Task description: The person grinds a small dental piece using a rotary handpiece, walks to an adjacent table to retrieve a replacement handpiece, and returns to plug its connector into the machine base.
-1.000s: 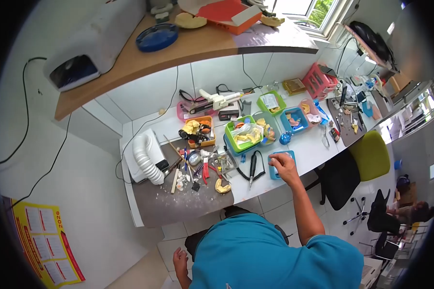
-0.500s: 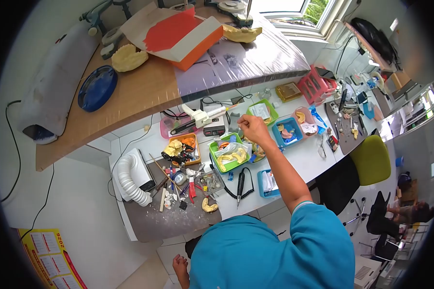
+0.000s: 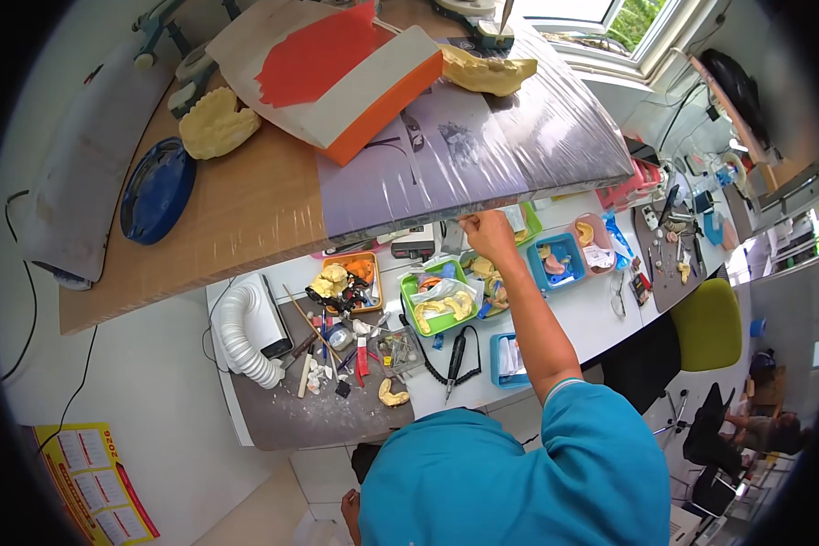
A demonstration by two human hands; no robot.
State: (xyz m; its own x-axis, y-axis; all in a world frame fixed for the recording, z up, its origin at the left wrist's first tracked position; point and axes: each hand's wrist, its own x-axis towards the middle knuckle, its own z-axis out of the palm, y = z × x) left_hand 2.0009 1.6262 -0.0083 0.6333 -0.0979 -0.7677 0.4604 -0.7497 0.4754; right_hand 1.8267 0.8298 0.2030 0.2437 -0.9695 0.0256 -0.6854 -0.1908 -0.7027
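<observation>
My right hand (image 3: 490, 235) reaches over the back of the bench, close beneath the shelf edge. Its fingers look curled together, but the shelf edge partly covers them, and whatever they may hold is hidden. Beside it on the left are a small grey object (image 3: 450, 238) and a black-and-white device (image 3: 414, 244). Under the wrist lies a tray of yellow dental casts (image 3: 484, 273), with a green tray (image 3: 439, 329) of casts to its left. My left hand (image 3: 350, 503) hangs low by my body, away from the bench; its fingers are mostly hidden.
The wooden shelf (image 3: 246, 264) juts over the bench, carrying an orange box (image 3: 373, 118) and plaster casts. A handpiece (image 3: 456, 364) with coiled cord, a white hose (image 3: 241, 337) and scattered tools lie below. A blue tray (image 3: 555, 246) and a green chair (image 3: 705, 328) are rightward.
The view has shifted so the shelf covers more of the back of the bench. My right hand is now at the shelf edge, its fingers partly covered. Less of my left hand shows.
</observation>
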